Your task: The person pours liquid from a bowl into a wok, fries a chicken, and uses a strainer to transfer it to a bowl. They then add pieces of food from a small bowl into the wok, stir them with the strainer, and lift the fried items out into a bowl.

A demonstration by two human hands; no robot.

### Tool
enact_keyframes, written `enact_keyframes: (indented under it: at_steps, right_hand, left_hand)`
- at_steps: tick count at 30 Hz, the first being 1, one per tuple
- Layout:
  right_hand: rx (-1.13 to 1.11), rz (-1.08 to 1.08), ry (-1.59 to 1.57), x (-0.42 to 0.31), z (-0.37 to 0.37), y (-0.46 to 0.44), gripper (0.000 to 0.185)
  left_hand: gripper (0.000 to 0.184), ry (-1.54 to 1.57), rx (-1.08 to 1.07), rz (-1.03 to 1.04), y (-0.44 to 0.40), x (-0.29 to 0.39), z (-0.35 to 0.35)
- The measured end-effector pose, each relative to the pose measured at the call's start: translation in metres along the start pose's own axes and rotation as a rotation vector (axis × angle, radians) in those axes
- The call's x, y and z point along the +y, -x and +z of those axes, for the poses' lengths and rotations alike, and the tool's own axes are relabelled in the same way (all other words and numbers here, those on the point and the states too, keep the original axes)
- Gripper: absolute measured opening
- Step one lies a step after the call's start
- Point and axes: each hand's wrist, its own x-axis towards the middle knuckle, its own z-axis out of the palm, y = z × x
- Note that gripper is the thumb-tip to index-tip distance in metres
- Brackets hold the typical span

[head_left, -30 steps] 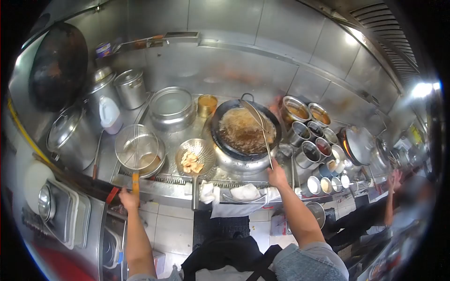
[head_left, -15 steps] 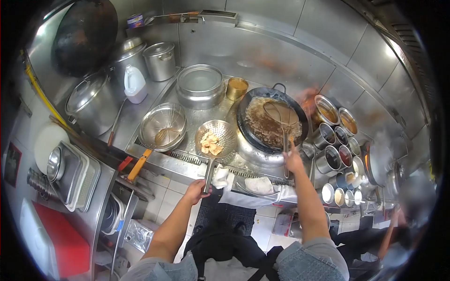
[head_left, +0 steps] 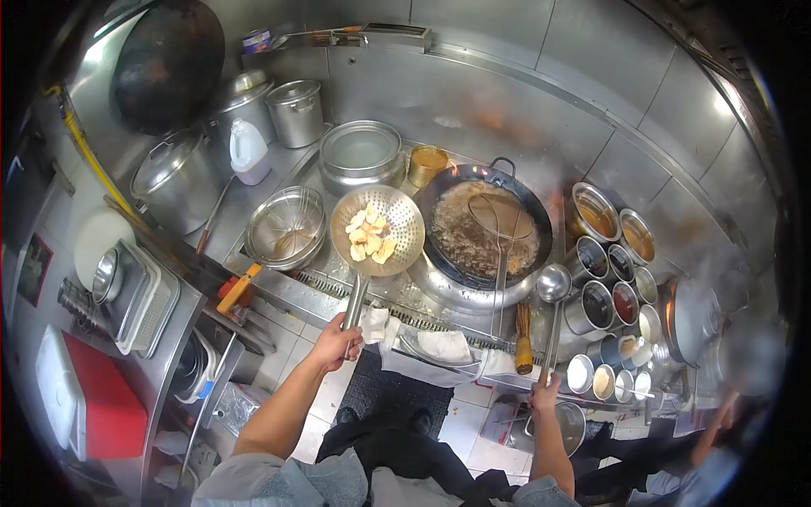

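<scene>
My left hand (head_left: 340,342) is closed around the handle of a perforated strainer ladle (head_left: 407,221), its bowl raised left of the wok. Pale golden fried pieces (head_left: 370,237) lie in that bowl. My right hand (head_left: 545,395) grips the handle end of a metal ladle (head_left: 554,284), whose bowl is right of the wok. Dark bubbling liquid fills the black wok (head_left: 431,258) on the burner. Across the wok rests a wire mesh skimmer (head_left: 505,220), untouched by either hand. A bamboo brush (head_left: 524,353) stands near the ladle's handle.
Sauce and seasoning containers (head_left: 596,302) crowd the right side. A wide metal pot (head_left: 361,173) and a golden tin (head_left: 425,166) stand behind the strainer ladle. To the left are a wire strainer over a bowl (head_left: 287,224) and a yellow-handled tool (head_left: 240,289). Another person (head_left: 714,435) is at right.
My right hand has let go of the mesh skimmer, moved down and right, and taken hold of the ladle. The perforated strainer ladle has risen slightly, moving a little left.
</scene>
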Motion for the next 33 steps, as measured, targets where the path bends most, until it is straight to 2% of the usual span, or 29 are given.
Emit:
enact_keyframes:
  at_steps: [1,3,5,9,11,12,14,15,16,17,19,20,22,23,24,25,26,27,29,30,33]
  right_hand:
    - [-0.048,-0.029,0.067,-0.013,-0.006,0.006,0.064]
    - [-0.072,-0.234,0.022,0.0,-0.021,0.02,0.061]
    - [0.244,-0.935,0.484,0.063,-0.037,-0.001,0.061]
    - [0.178,-0.905,0.448,-0.008,-0.04,0.098,0.063]
    - [-0.339,-0.463,-0.086,-0.041,-0.03,0.122,0.067]
    - [-0.427,-0.373,-0.162,-0.083,-0.012,0.148,0.069]
    - [-0.479,-0.534,0.028,-0.118,0.018,0.155,0.071]
    - [-0.506,-0.565,0.144,-0.176,0.055,0.19,0.08]
    - [-0.455,-0.719,0.391,-0.185,0.077,0.185,0.087]
    - [-0.397,-0.933,0.47,-0.201,0.103,0.196,0.088]
    - [-0.419,-0.822,0.615,-0.206,0.146,0.202,0.089]
    - [-0.414,-0.816,0.617,-0.204,0.163,0.203,0.089]
    - [-0.648,-0.548,0.598,-0.192,0.188,0.214,0.087]
    - [-0.85,-0.182,0.353,-0.198,0.195,0.231,0.084]
    - [-1.001,0.055,0.082,-0.188,0.203,0.233,0.081]
    - [-1.127,0.288,-0.199,-0.177,0.212,0.229,0.078]
    - [-1.196,0.429,-0.438,-0.167,0.221,0.228,0.063]
    - [-1.189,0.444,-0.434,-0.16,0.228,0.228,0.063]
    - [-1.24,0.683,-0.809,-0.153,0.243,0.234,0.048]
    - [-1.234,0.698,-0.849,-0.157,0.245,0.24,0.04]
    - [-1.225,0.716,-0.967,-0.165,0.251,0.252,0.043]
  left_hand:
    - [0.03,0.042,0.008,0.028,0.009,0.006,0.009]
    - [0.028,0.095,0.037,0.021,0.018,0.014,0.022]
    - [0.025,0.192,0.023,-0.044,0.022,0.014,0.023]
    - [0.018,0.21,-0.038,-0.084,0.027,0.004,0.007]
    - [0.016,0.2,-0.045,-0.081,0.025,0.011,0.002]
    - [0.019,0.201,-0.048,-0.083,0.02,0.012,-0.004]
    - [0.021,0.207,-0.068,-0.087,0.014,0.019,-0.014]
    - [0.023,0.114,-0.04,-0.037,0.011,0.026,-0.024]
    - [0.025,0.018,0.004,0.016,0.01,0.03,-0.027]
    - [0.025,0.019,-0.006,0.014,0.011,0.033,-0.029]
    - [0.029,-0.298,0.105,0.192,0.012,0.034,-0.033]
    - [0.028,-0.368,0.107,0.183,0.009,0.036,-0.039]
    - [0.031,-0.284,0.038,0.145,-0.014,0.036,-0.058]
    - [0.034,-0.192,-0.019,0.115,-0.02,0.039,-0.065]
    - [0.022,-0.118,-0.021,-0.007,-0.019,0.05,-0.072]
    - [0.022,-0.113,-0.026,-0.022,-0.023,0.044,-0.085]
    - [0.021,-0.073,-0.077,-0.127,-0.025,0.038,-0.098]
    - [0.02,-0.035,-0.124,-0.23,-0.026,0.03,-0.109]
    - [0.017,0.016,-0.106,-0.295,-0.02,0.02,-0.121]
    - [0.016,0.078,-0.133,-0.316,-0.017,0.019,-0.123]
    - [0.015,0.117,-0.178,-0.338,-0.025,0.015,-0.125]
